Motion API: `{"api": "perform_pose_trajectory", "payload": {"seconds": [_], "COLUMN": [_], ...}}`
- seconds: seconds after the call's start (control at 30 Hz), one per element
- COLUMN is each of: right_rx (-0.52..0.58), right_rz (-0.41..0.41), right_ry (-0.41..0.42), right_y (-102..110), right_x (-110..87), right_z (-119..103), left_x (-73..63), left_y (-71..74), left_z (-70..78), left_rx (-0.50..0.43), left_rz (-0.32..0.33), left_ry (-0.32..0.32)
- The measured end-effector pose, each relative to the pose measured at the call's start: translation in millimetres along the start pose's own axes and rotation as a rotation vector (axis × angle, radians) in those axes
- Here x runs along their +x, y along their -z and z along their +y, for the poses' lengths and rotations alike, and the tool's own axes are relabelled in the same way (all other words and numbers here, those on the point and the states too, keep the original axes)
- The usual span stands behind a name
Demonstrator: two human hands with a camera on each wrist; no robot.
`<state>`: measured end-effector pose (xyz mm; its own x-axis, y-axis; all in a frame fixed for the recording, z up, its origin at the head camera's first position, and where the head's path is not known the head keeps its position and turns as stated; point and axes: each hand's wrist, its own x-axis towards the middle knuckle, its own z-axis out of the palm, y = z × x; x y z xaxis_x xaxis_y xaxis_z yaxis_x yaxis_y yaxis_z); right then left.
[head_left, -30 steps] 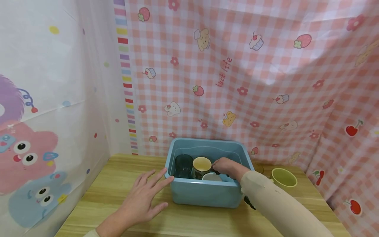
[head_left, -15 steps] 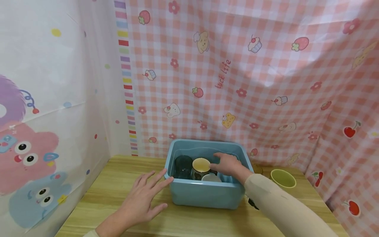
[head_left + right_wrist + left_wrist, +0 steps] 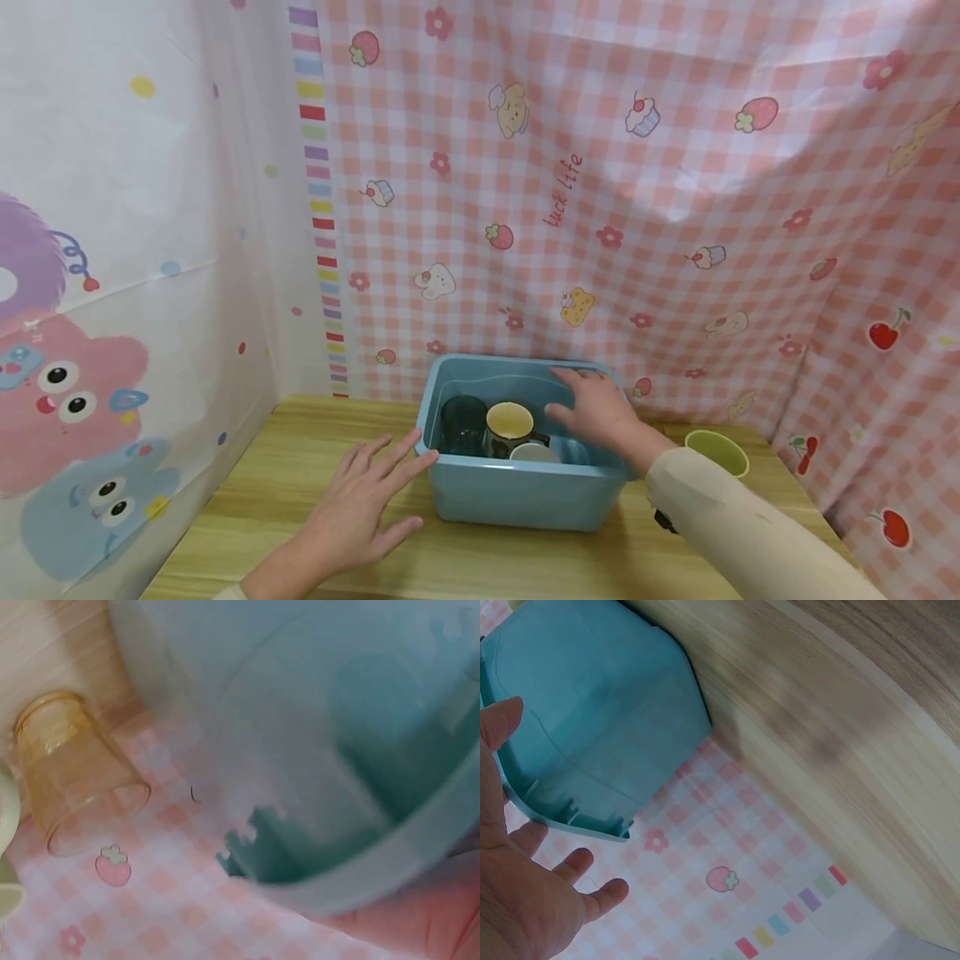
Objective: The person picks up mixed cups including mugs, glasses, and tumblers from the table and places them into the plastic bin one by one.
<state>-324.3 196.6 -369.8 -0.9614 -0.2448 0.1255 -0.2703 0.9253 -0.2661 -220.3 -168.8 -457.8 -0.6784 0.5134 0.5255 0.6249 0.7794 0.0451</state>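
Note:
A blue plastic bin (image 3: 525, 500) stands on the wooden table, holding a dark glass (image 3: 463, 425), a mug (image 3: 510, 422) with a cream inside and black handle, and a white cup (image 3: 536, 453) partly hidden by the front wall. My right hand (image 3: 600, 410) hovers over the bin's right end, fingers spread and holding nothing, to the right of the mug. In the head view, my left hand (image 3: 360, 500) has its fingertips right at the bin's left rim. The left wrist view shows that hand's fingers (image 3: 576, 865) extended beside the rim.
To the right of the bin is a yellow-green cup (image 3: 716, 452). An amber see-through glass (image 3: 79, 776) stands near it, between cup and bin. Behind the table hangs a pink checked cloth (image 3: 480, 192), with a white patterned one (image 3: 247, 250) at left.
My right hand has come away from beside the mug's handle, moving up and right over the bin while its fingers spread. My left hand has stayed at the rim.

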Motion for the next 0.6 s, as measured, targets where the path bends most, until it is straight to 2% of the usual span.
{"api": "perform_pose_trajectory", "payload": {"seconds": [0.6], "right_rx": [0.009], "right_rz": [0.153], "right_ry": [-0.018], "right_y": [35], "right_x": [-29.2], "right_z": [50], "left_x": [0.5], "left_y": [-2.3], "left_z": [1.1], "left_rx": [0.009], "left_rz": [0.009], "left_ry": [0.000]}}
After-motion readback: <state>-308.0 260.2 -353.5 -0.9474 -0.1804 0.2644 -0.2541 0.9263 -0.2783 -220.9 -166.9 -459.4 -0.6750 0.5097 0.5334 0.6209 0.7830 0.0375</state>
